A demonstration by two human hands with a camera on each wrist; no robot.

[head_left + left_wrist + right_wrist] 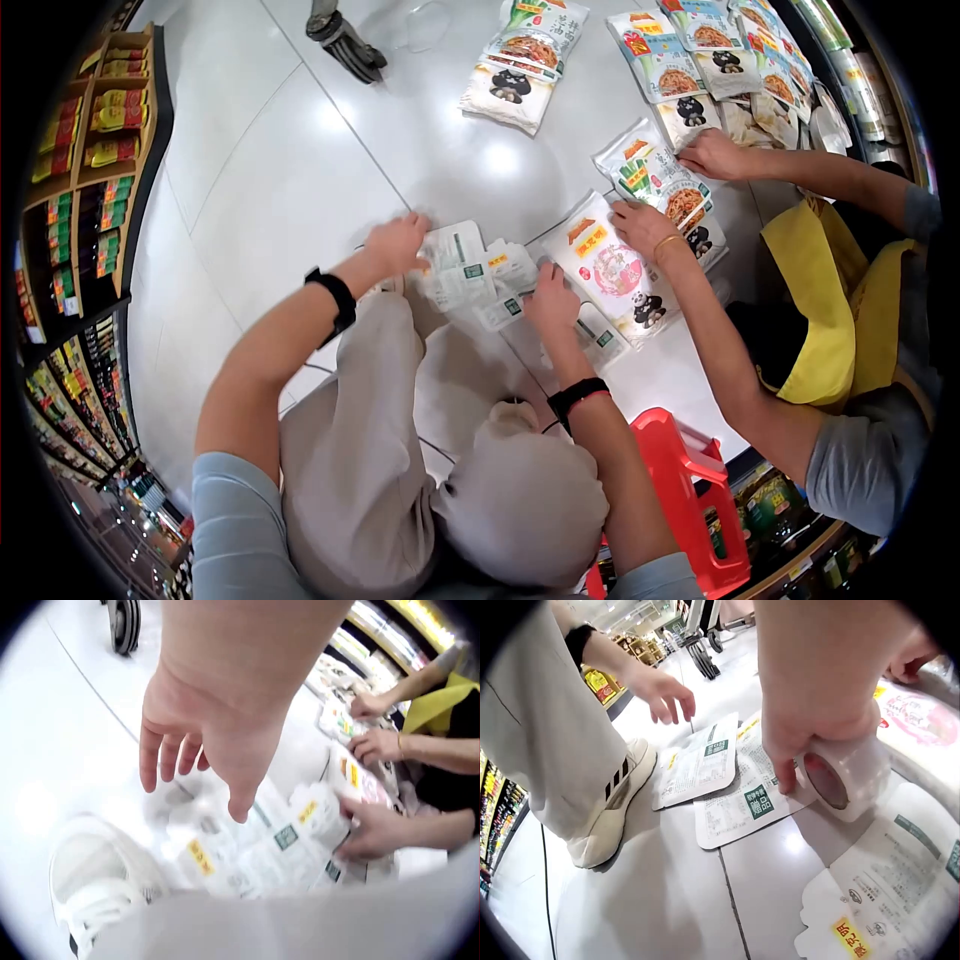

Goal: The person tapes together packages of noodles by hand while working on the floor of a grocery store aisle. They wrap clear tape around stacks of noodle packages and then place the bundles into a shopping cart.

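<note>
My left hand (pixel 397 243) hovers with its fingers loosely extended and nothing in them, as the left wrist view shows. Below it, flat white printed cards (pixel 455 262) with green labels lie overlapping on the floor. My right hand (pixel 810 712) grips a roll of clear tape (pixel 862 776) that stands on its side, its round core facing the camera. The thumb points down onto the upper card (pixel 739 814). Another printed card (pixel 889 892) lies to the right of the roll. Beside my right hand is a white bag (pixel 600 265) with a pink circle and a panda print.
Another person's hand (pixel 640 228) rests on the white bag, and their other hand (pixel 712 155) touches a green-printed packet (pixel 640 165). More packets (pixel 525 60) lie farther back. A red plastic stool (pixel 690 500) stands at the right. A wheeled stand leg (pixel 345 45) is ahead; shelves (pixel 110 150) line the left.
</note>
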